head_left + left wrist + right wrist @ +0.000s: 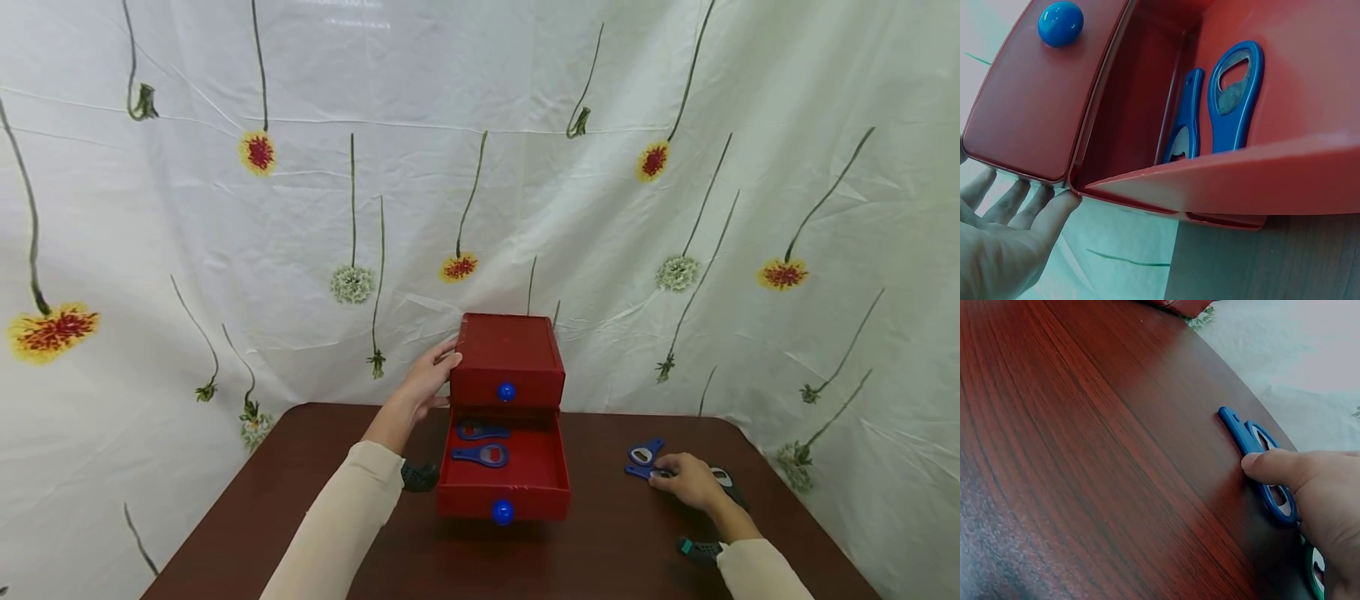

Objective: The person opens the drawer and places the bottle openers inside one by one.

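A small red drawer box point(510, 343) stands on the table, its lower drawer point(540, 502) pulled out. My left hand point(422, 385) rests against the box's left side, fingers extended, as the left wrist view also shows. Inside the drawer lie two blue bottle openers, one nearer point(491, 455) and one farther back point(480, 432). Over at the right, my right hand point(692, 482) pinches another blue bottle opener point(1235, 428), thumb on its near edge; the fingertips beyond are hidden. Right behind it lies one more blue bottle opener point(642, 454).
A dark bottle opener with a green edge point(1314, 569) lies beside my right hand, partly covered. The upper drawer, with its blue knob point(507, 392), is closed. Behind the brown table point(600, 550) hangs a white flowered cloth point(420, 208).
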{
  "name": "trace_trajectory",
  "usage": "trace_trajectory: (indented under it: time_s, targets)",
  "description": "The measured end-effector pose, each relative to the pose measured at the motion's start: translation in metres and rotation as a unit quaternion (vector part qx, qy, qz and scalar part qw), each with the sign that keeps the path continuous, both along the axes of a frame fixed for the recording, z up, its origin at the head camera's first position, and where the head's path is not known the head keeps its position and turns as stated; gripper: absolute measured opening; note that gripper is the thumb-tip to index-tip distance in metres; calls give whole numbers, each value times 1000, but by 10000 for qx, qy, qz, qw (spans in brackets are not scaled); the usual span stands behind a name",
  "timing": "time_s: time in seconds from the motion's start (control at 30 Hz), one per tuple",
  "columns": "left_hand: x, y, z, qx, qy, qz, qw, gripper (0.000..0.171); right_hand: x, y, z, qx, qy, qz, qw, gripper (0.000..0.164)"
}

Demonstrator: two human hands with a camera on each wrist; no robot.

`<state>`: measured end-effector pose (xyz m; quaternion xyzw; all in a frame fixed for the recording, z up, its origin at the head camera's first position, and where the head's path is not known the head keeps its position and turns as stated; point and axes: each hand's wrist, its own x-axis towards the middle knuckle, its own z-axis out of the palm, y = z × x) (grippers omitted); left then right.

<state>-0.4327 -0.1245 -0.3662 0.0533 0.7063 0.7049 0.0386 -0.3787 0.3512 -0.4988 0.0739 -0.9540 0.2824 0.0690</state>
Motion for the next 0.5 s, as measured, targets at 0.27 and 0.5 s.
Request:
trace_trajectory:
  time_s: [0.27,0.5]
  targets:
    - [0,0,-2,56,-10,17,10000,56,-3,-1,-1,5,-31,-131,9999,31]
    - [0,-2,-2,75,41,-53,9999,56,-4,-1,-1,68,-59,-122,9999,29]
